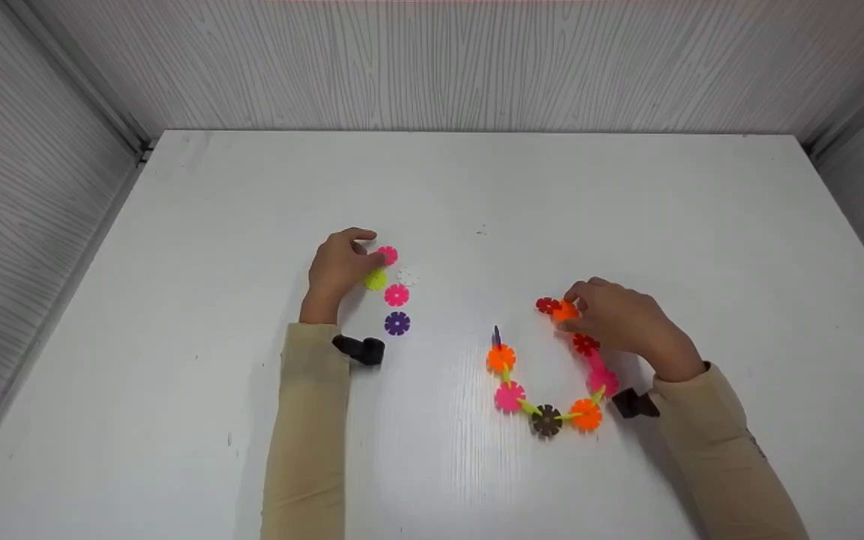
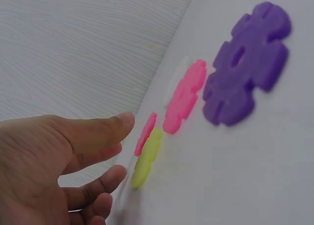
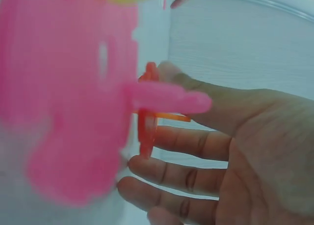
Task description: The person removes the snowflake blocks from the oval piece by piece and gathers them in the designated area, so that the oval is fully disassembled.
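Looking at a white table (image 1: pixel 432 187) with five loose discs (image 1: pixel 397 288) left of centre in the head view and a chain (image 1: pixel 586 415) of slotted-together ones right of centre. Left hand (image 1: pixel 336 266) up by the loose lot, thumb and fingers apart, thumb tip overlapping the top pink disc (image 1: pixel 389 252). Can't tell if actually touching it. Just below, a yellow disc (image 1: pixel 375 281), with a white disc (image 1: pixel 408 277) to the right, then a lower pink disc (image 1: pixel 397 301), then a purple disc (image 1: pixel 397 333) at the bottom.

Chain in a rough U, open toward the top of the frame. Right hand (image 1: pixel 623 319) on the upper right arm of it, well apart from the left, pinching an orange disc (image 1: pixel 565 312) between thumb and fingers. Red disc (image 1: pixel 547 305) at the very end there. Brown disc (image 1: pixel 546 422) at the bottom of the curve. Tan sleeves (image 1: pixel 304 450) in from the bottom edge.
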Tool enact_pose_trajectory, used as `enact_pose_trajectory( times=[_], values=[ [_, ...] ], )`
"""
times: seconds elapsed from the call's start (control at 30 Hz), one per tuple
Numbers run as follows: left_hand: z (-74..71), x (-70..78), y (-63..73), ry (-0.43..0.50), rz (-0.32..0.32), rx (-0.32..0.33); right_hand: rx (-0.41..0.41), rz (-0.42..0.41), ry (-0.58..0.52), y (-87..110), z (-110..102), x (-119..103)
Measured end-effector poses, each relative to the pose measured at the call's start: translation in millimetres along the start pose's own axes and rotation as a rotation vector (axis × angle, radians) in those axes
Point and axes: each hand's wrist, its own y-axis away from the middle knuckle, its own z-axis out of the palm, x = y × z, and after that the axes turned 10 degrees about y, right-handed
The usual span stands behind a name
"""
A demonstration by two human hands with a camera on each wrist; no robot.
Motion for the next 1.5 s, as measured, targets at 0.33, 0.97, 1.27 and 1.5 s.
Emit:
enact_pose_trajectory(
  times=[0.33, 0.97, 1.27, 1.5],
  values=[
    [0.6, 24.8, 11.0, 0.202, 0.181, 0.112, 0.07, 0.0, -0.072, -0.7, -2, 3],
    [49.3, 74.4, 49.4, 0.132, 0.438, -0.242, 0.166, -0.034, -0.136, -2.2, -4, -6],
    [75.3, 81.5, 61.9, 0.041, 0.465, -0.389, 0.127, -0.035, -0.165, -5.1, -4, -8],
    [92.3, 82.0, 65.0, -0.002, 0.42, -0.439, 0.141, -0.054, -0.171, -4.1, -3, -8]
  ],
)
